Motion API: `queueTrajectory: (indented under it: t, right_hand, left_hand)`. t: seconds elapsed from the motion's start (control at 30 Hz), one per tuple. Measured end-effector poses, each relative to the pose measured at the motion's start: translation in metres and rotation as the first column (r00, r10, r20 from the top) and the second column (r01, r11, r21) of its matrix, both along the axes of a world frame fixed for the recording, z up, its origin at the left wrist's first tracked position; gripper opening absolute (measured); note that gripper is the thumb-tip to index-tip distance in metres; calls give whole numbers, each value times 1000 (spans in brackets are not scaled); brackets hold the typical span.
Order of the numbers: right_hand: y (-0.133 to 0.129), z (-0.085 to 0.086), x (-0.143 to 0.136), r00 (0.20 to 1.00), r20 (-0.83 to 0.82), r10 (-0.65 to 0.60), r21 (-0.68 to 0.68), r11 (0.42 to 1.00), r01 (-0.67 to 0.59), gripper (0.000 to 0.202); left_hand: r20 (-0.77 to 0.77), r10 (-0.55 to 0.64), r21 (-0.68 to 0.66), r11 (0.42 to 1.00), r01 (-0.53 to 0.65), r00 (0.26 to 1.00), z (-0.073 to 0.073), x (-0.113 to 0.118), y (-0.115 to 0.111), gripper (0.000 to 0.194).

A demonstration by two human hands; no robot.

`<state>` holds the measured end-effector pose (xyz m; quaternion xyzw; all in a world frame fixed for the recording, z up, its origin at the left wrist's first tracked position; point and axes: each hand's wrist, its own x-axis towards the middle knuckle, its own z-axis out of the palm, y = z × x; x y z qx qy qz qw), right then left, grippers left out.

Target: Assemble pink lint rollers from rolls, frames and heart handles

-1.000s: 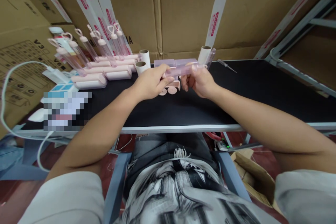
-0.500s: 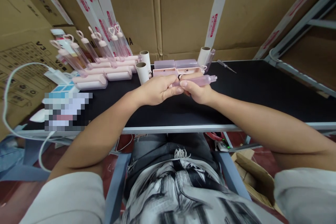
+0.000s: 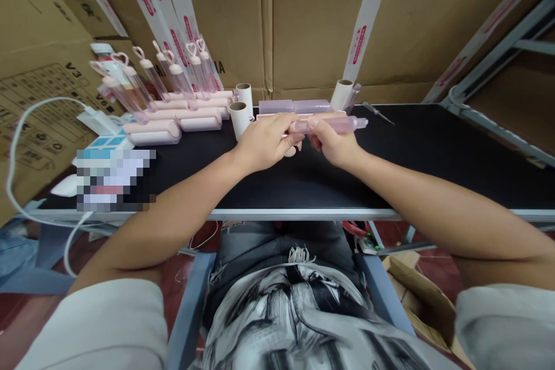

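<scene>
Head view shows you with both hands raised over the black table (image 3: pixel 442 162). You hold one pink plastic tube (image 3: pixel 347 125) between them, lying sideways above the middle of the table. It is pale pink with a touch of purple, and you can see light through it. It is long and round, and its right end gets thin, like a little nose. Your left hand (image 3: pixel 266 140) pinches the left end with thumb and fingers. Your right hand (image 3: pixel 339 143) grips it near the middle, thumb on top.

Behind your hands are two purple boxes (image 3: pixel 311 106), side by side. Three white cardboard rolls (image 3: pixel 240 121) stand up: two on the left, one on the right. Seven clear tubes with loop tops (image 3: pixel 177 78) lean at the left. Pink cases (image 3: pixel 200 121) lie under them, but they overlap too much to count. One bottle (image 3: pixel 104 58) stands behind, and one thin tool (image 3: pixel 378 111) lies at the right.
</scene>
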<state>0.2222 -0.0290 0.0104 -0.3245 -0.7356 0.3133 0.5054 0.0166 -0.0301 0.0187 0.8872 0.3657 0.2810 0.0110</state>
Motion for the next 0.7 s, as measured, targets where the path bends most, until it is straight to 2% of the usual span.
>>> queueTrajectory:
  t: [0.07, 0.13, 0.23, 0.33, 0.4, 0.57, 0.63, 0.7]
  right_hand:
    - [4, -4, -4, 996, -90, -6, -44, 999, 2, 77]
    - [6, -11, -8, 986, -169, 5, -77, 997, -19, 76]
    - [7, -21, -14, 972, -235, 9, -168, 984, -50, 73]
    - [5, -26, -17, 965, -264, 4, -242, 968, -70, 71]
    - [3, -24, -18, 961, -277, 20, -219, 972, -84, 68]
    - [-4, -9, -13, 984, -116, 138, 32, 990, -135, 65]
    - [-5, -5, -9, 985, -54, 166, 83, 983, -161, 67]
    - [-5, -5, -6, 977, 4, 215, 125, 969, -214, 65]
  left_hand:
    - [-44, 103, 104, 990, -98, 994, -6, 9, -4, 46]
    - [-103, 195, 149, 973, -179, 975, -9, 18, -10, 51]
    - [-196, 317, 78, 948, -308, 928, -5, 26, -16, 58]
    - [-248, 335, -30, 935, -353, 909, 7, 24, -19, 64]
    - [-217, 291, -62, 948, -311, 932, 13, 20, -19, 60]
    - [-88, 94, -191, 975, -110, 992, 12, 12, -12, 46]
    - [-9, 17, -277, 961, -19, 1000, 10, 11, -8, 44]
    - [63, -80, -385, 918, 98, 995, 10, 9, -6, 43]
